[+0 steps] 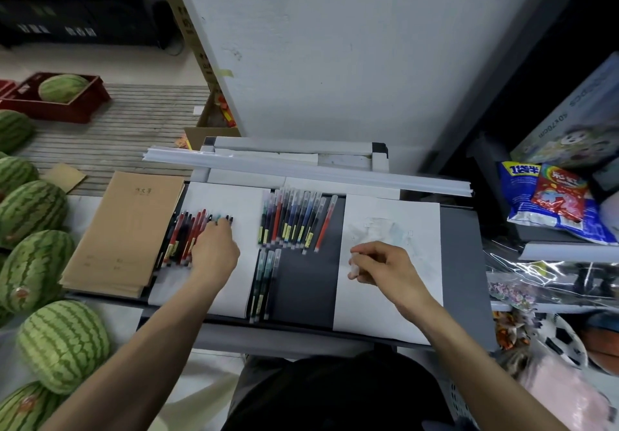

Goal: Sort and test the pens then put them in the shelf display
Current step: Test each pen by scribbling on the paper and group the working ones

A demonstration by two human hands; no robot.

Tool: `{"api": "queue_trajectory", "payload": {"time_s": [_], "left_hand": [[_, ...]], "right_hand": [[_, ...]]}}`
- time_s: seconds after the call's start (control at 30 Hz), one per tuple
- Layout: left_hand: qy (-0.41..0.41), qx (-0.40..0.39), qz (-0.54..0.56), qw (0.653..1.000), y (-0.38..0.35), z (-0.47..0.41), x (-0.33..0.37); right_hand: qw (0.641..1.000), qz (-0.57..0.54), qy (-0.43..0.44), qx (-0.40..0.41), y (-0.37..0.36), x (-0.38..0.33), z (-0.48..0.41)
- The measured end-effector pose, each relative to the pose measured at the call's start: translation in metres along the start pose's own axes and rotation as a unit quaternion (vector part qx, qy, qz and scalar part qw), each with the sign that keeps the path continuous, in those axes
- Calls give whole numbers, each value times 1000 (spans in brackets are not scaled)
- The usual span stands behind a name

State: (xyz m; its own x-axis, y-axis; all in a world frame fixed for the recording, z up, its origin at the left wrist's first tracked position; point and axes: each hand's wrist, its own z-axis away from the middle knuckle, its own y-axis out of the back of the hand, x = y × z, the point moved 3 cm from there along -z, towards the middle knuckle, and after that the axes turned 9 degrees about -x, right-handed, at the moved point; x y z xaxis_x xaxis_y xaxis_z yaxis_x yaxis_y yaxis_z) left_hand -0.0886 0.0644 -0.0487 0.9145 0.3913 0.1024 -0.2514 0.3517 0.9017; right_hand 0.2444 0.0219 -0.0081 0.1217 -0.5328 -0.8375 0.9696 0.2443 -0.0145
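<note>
left hand (214, 249) palm down on the left pen pile (184, 239), fingertips (219, 226) bent onto the pens' far ends. can't tell if it actually grips one or just presses. the pile is red and black barrels with small yellow labels, fanned loosely and overlapping on the left white sheet (234, 203), just beside the brown notebook stack (124, 229).

right hand (382, 266) sits over the right white sheet (385, 306), fingers curled, thumb and forefinger pinching a small translucent piece (353, 264). looks like a cap, too blurred to confirm. that sheet has faint scribble marks near its top.

the middle pen row (291, 223) lies between the two sheets on the dark grey table (308, 283). these are slim pens with frosted clear caps pointing away, laid parallel and touching, in black, red and blue, with one red pen (325, 223) at the right end. three dark green pens (264, 283) lie just below that row, side by side.

watermelons (63, 343) are along the left edge.
</note>
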Motion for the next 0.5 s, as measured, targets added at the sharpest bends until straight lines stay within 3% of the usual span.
{"api": "queue_trajectory", "payload": {"time_s": [0.17, 0.5], "left_hand": [[-2, 4, -8, 1000, 1, -5, -6], [12, -48, 4, 999, 5, -1, -2]], "right_hand": [[974, -217, -48, -46, -8, -9, 6], [962, -267, -22, -60, -14, -5, 11]]}}
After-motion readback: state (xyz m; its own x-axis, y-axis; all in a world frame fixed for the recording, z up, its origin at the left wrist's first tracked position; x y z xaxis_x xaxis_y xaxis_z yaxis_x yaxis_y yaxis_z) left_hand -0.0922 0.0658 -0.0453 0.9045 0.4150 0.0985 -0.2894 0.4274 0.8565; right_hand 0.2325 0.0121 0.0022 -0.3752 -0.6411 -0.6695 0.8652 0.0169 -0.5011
